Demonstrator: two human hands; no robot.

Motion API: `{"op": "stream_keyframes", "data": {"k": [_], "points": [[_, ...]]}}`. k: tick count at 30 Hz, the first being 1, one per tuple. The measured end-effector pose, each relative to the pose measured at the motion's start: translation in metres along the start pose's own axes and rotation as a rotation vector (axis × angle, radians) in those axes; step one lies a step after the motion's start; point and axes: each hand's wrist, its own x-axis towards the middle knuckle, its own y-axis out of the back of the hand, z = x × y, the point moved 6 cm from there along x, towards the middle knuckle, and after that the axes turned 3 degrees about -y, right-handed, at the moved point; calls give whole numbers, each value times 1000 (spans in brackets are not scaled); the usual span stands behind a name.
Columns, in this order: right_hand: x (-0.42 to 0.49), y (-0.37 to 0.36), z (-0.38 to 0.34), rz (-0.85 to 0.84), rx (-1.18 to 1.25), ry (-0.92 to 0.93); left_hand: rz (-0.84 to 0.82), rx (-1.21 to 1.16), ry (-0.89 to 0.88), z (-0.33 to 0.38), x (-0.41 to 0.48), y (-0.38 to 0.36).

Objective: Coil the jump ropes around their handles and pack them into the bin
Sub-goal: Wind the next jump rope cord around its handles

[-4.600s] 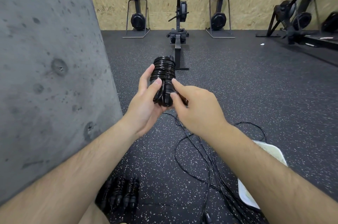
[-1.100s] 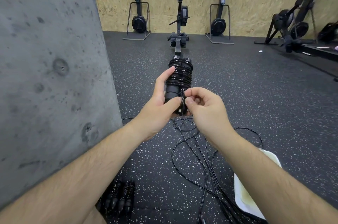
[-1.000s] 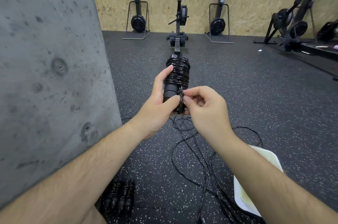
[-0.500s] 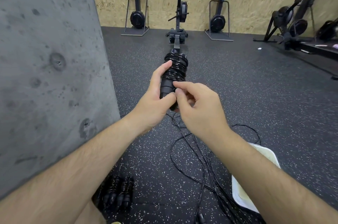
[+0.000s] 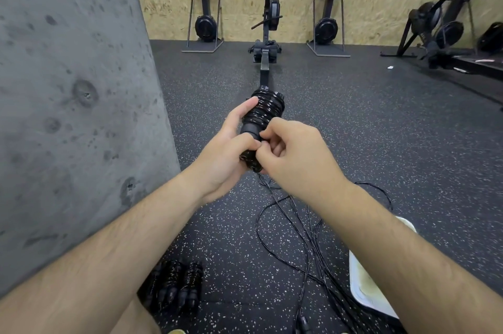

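Note:
I hold a black jump rope, coiled tightly around its handles, upright in front of me. My left hand grips the handles from the left, thumb across the lower part. My right hand has its fingers curled at the lower end of the bundle, pinching the cord there. Loose black ropes lie tangled on the floor below. Coiled rope bundles lie on the floor by my left forearm. A white bin stands at the lower right, partly hidden by my right arm.
A grey concrete wall fills the left side. The floor is black speckled rubber. A rowing machine stands straight ahead, with more gym machines along the wooden back wall and at the right.
The rope's loose end has been worked in near the bottom of the bundle. My right hand moved from the side of the coil to its lower end, fingers curling tighter. The left grip is unchanged.

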Motion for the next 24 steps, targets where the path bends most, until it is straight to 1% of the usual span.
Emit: {"op": "stream_keyframes", "data": {"k": [4,9,12,17,19,21,24], "points": [[3,-2,3,-69,4,11,6,0,31,-2,2,-1],[4,0,6,-88,-11,51,-8,-56,39,-5,2,-4],[7,5,4,-138,9,129,-69,-77,40,-6,2,-5],[8,7,3,-233,-77,299,-144,-51,78,-9,3,-5],[7,4,4,-265,-74,318,-184,-43,109,-11,4,-5],[5,0,6,-264,-78,309,-228,-29,146,-14,2,-6],[-2,-3,9,-206,-109,299,-277,-19,169,-17,2,-6]]}}
